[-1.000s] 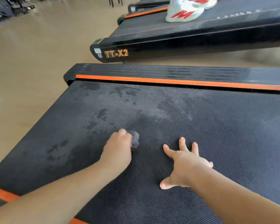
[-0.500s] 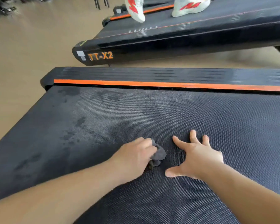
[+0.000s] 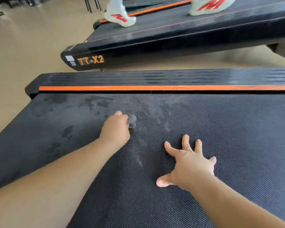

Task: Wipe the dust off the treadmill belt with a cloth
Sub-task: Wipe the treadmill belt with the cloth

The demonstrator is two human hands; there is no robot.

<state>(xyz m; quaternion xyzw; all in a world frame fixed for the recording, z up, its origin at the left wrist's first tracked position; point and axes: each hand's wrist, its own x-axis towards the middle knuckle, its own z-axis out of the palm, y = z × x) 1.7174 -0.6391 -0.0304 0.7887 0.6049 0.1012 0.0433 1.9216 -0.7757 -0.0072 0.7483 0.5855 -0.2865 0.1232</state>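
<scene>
The left hand [image 3: 115, 128] is curled around a small, bunched dark grey cloth [image 3: 131, 121], with the knuckles up and the cloth poking out on the hand's right side, pressed down on the treadmill belt [image 3: 229, 129]. The right hand [image 3: 190, 164] lies flat on the belt nearer to the camera and to the right, fingers straight and spread, thumb stretched out to the left, holding nothing. The two hands are apart, with bare belt between them. The belt is dark and finely textured. Darker blotches [image 3: 56, 100] mark its far left part, and a paler, dusty-looking haze [image 3: 156, 111] spreads just beyond and to the right of the cloth. A faint light streak [image 3: 139, 160] runs between the forearms. Along the far edge of the belt runs an orange stripe [image 3: 155, 88], and beyond it the black ribbed side rail [image 3: 155, 78]. Farther away a second treadmill [image 3: 155, 46] stands on the tan floor [image 3: 23, 46], with "TT-X2" in orange letters [image 3: 90, 60] on its near left end. On its belt are two white shoes with red markings, one at the left [image 3: 119, 15] with its heel lifted, the other at the far right [image 3: 211, 5]. Thin dark legs of some furniture [image 3: 90, 4] stand on the floor at the far edge.
</scene>
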